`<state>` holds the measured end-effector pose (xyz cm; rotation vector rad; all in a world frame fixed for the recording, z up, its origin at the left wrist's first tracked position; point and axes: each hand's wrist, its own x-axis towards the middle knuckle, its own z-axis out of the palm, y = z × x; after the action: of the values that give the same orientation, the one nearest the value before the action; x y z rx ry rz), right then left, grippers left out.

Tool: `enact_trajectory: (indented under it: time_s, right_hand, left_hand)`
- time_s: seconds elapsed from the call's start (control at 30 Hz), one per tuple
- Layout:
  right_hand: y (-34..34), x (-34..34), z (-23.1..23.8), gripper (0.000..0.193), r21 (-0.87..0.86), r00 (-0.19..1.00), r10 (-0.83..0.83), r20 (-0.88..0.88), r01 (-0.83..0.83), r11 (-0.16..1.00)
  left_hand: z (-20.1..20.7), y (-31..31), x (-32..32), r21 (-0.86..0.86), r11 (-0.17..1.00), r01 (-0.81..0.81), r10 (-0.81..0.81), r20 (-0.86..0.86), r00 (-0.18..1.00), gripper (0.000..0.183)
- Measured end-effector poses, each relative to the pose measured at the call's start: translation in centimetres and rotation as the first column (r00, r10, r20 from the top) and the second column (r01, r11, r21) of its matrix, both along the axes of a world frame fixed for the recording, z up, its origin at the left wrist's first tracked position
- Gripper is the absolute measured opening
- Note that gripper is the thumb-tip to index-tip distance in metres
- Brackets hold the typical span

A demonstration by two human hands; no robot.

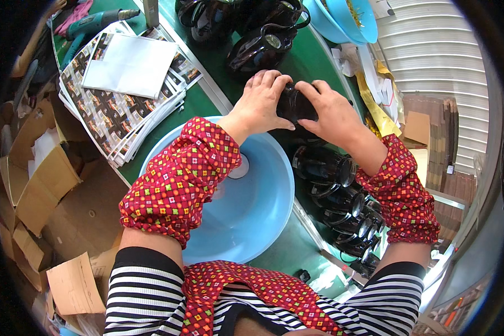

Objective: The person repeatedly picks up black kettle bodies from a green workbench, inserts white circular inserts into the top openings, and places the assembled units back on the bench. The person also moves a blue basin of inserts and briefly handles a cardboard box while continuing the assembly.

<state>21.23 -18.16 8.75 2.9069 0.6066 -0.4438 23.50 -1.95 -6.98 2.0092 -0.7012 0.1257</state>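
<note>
Both my hands grip a dark, glossy jug-like vessel (298, 104) above the far right rim of a large light-blue basin (246, 224). My left hand (256, 105) curls around its left side, fingers over the top and thumb low. On the opposite side, my right hand (335, 115) wraps it with fingers and thumb. Its full shape is hidden by my hands. Just beyond stand several black glossy jugs (263, 49) with handles. A row of similar black vessels (326, 166) lies along the right. A small white round piece (241, 168) is inside the basin.
At the left, stacked printed sheets (112, 120) carry white paper (130, 64); a teal heat gun (98, 22) lies behind them. Light-blue bowls (325, 22) stand at the far right. Opened cardboard boxes (45, 179) fill the left side. The green table (196, 103) has metal edging.
</note>
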Motion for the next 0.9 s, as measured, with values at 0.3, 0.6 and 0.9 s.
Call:
enact_trajectory:
  time_s: [0.3,0.6,0.9]
  right_hand:
    - [-2.5,1.4,0.4,0.067,-0.011,0.875,0.476,-0.09,-0.479,0.878]
    - [2.3,-0.1,1.9,0.082,-0.13,0.966,-0.256,0.03,0.257,0.957]
    - [0.4,0.0,1.5,0.067,-0.085,0.998,0.03,-0.062,-0.035,0.996]
  left_hand:
    - [-0.1,-0.1,-0.1,0.004,1.0,0.012,-0.012,-0.005,1.0,0.104]
    - [-0.1,-0.1,-0.1,0.011,1.0,0.012,-0.012,-0.011,1.0,0.101]
    - [-0.2,0.0,-0.3,0.004,1.0,0.018,-0.018,0.001,1.0,0.102]
